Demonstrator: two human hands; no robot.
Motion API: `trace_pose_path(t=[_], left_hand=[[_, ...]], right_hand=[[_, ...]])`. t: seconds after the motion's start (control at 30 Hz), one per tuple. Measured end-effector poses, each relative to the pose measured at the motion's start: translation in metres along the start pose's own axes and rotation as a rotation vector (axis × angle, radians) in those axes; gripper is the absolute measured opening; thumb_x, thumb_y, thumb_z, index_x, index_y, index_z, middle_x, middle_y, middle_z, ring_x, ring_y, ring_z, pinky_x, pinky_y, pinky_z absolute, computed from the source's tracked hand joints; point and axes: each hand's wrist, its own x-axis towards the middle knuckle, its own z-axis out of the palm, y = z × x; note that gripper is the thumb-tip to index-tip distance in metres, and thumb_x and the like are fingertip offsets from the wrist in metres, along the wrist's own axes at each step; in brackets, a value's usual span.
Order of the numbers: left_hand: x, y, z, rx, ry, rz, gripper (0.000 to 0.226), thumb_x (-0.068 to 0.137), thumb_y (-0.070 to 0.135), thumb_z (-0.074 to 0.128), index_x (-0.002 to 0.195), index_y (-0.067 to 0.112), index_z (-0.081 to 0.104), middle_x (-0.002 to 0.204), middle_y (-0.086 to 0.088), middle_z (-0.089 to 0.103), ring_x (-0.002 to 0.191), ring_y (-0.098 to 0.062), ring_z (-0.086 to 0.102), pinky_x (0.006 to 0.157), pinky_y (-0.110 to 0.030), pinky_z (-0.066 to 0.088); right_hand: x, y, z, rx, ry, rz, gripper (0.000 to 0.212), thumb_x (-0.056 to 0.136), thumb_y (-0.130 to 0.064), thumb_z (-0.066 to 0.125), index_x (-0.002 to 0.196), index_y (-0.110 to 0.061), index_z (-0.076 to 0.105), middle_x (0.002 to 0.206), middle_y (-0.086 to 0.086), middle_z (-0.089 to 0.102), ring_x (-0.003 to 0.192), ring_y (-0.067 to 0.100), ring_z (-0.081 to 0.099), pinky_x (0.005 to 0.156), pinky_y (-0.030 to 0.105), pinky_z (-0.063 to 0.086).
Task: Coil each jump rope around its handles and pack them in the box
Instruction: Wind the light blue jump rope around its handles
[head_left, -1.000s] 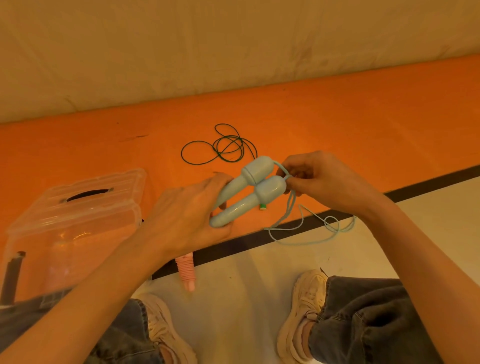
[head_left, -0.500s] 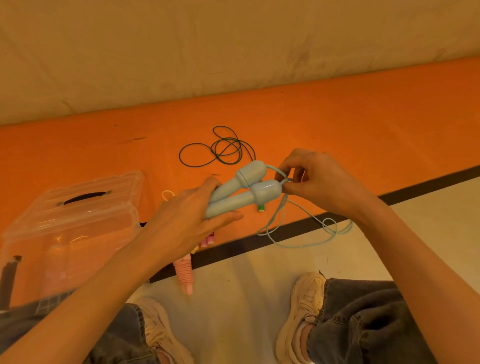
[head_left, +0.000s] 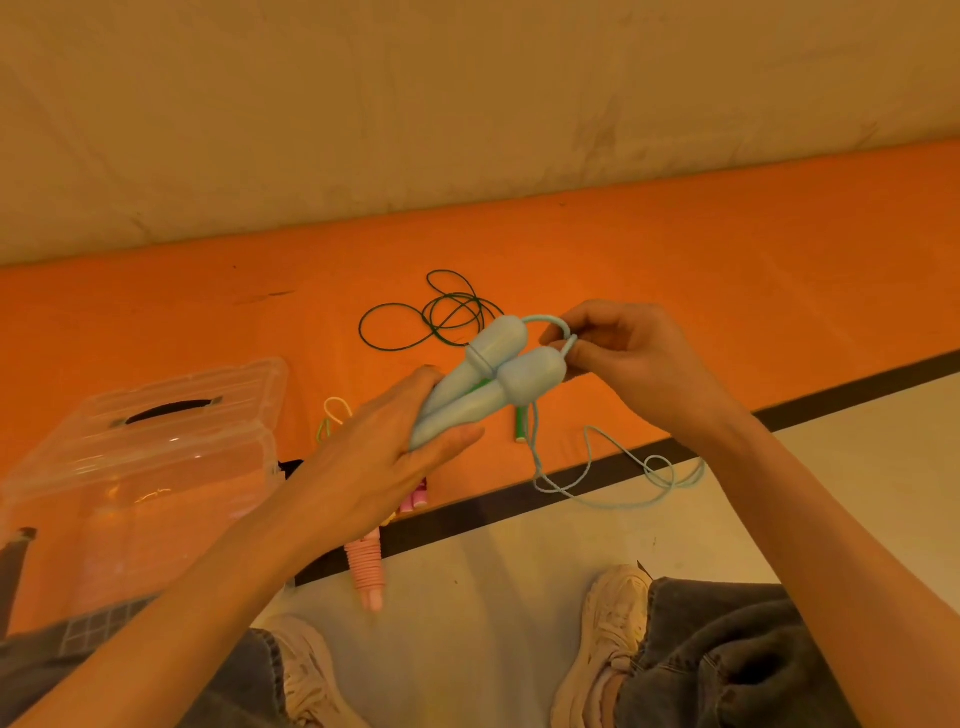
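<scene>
My left hand grips the two light blue jump rope handles side by side, thick ends pointing up and right. My right hand pinches the light blue cord where it loops out of the handle tops. The rest of that cord hangs down and trails over the floor. A dark green rope lies tangled on the orange mat, with a green handle showing under the blue ones. The clear plastic box with a black handle stands at the left, lid on.
A pink jump rope with ribbed handle lies below my left hand, beside small pink pieces and a yellow-green cord. The orange mat ends at a black stripe. My shoes and jeans fill the bottom.
The blue handles have tilted more upright and risen slightly. My right hand has moved up to the handle tops, drawing the cord into a small loop there.
</scene>
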Motion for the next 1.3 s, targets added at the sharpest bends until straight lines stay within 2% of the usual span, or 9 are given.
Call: trace_pose_path(t=[0.1,0.23,0.33,0.47,0.73,0.93,1.03,1.13,1.3], left_hand=[[-0.001,0.004,0.004,-0.074,-0.039,-0.018,0.044,0.087,0.058,0.045,0.111,0.022,0.051,0.073,0.009,0.05,0.058,-0.003,0.048,0.052,-0.016,0.036],[-0.003,0.006,0.012,-0.217,-0.097,-0.023,0.037,0.091,0.061,0.045,0.113,0.031,0.05,0.069,0.014,0.049,0.054,-0.001,0.044,0.051,-0.015,0.036],[-0.002,0.012,0.012,-0.346,-0.134,-0.042,0.037,0.091,0.055,0.048,0.121,0.033,0.048,0.071,0.01,0.047,0.054,0.0,0.045,0.051,-0.012,0.039],[-0.002,0.017,0.016,-0.477,-0.201,-0.044,0.031,0.094,0.044,0.045,0.124,0.034,0.043,0.069,0.02,0.053,0.055,-0.001,0.047,0.057,-0.013,0.045],[-0.001,0.022,0.021,-0.625,-0.24,-0.023,0.044,0.091,0.039,0.043,0.134,0.039,0.031,0.066,0.019,0.06,0.068,-0.041,0.051,0.064,-0.013,0.048],[0.001,0.02,0.021,-0.64,-0.255,-0.016,0.055,0.084,0.053,0.044,0.136,0.039,0.033,0.057,0.001,0.046,0.069,-0.049,0.047,0.068,-0.016,0.05],[0.003,0.02,0.02,-0.685,-0.309,-0.016,0.048,0.086,0.05,0.043,0.132,0.034,0.043,0.055,0.004,0.047,0.06,-0.039,0.041,0.068,-0.02,0.051],[0.006,0.02,0.016,-0.717,-0.354,-0.067,0.043,0.086,0.051,0.047,0.11,0.017,0.057,0.058,-0.005,0.043,0.056,-0.02,0.042,0.064,-0.026,0.049],[0.006,0.015,0.01,-0.294,-0.197,-0.109,0.029,0.089,0.049,0.05,0.097,0.021,0.05,0.066,0.012,0.056,0.054,-0.001,0.046,0.053,-0.016,0.036]], right_hand=[[-0.001,-0.002,0.0,0.124,-0.024,0.017,0.011,0.091,0.006,0.054,0.095,0.0,0.063,0.083,0.013,0.065,0.071,0.005,0.064,0.068,0.017,0.051],[0.0,0.001,0.0,0.24,-0.031,0.047,0.01,0.09,0.0,0.056,0.094,-0.003,0.065,0.088,0.009,0.068,0.081,0.013,0.064,0.075,0.024,0.054],[-0.001,0.0,0.0,0.35,-0.047,0.052,0.014,0.079,-0.015,0.065,0.091,-0.007,0.066,0.082,0.001,0.07,0.08,0.013,0.064,0.073,0.023,0.053],[0.0,-0.001,0.001,0.504,-0.075,0.06,0.021,0.065,-0.025,0.075,0.083,-0.016,0.074,0.079,-0.002,0.072,0.074,0.01,0.066,0.068,0.021,0.053],[0.003,-0.002,0.0,0.658,-0.111,0.089,0.018,0.063,-0.022,0.069,0.078,-0.016,0.077,0.079,0.0,0.071,0.072,0.01,0.067,0.064,0.022,0.054],[0.002,-0.002,-0.003,0.692,-0.115,0.098,0.019,0.063,-0.02,0.069,0.078,-0.015,0.077,0.081,0.001,0.071,0.074,0.011,0.067,0.065,0.022,0.055],[0.002,-0.002,-0.003,0.676,-0.1,0.103,0.019,0.064,-0.019,0.069,0.081,-0.013,0.076,0.081,0.002,0.071,0.074,0.012,0.067,0.066,0.024,0.056],[0.0,-0.004,-0.005,0.617,-0.055,0.102,0.016,0.074,-0.01,0.062,0.087,-0.005,0.068,0.076,0.001,0.071,0.07,0.01,0.066,0.064,0.022,0.054],[-0.001,-0.002,-0.01,0.101,0.048,0.097,0.016,0.089,0.004,0.058,0.086,-0.008,0.067,0.077,0.007,0.067,0.066,0.007,0.065,0.064,0.018,0.053]])
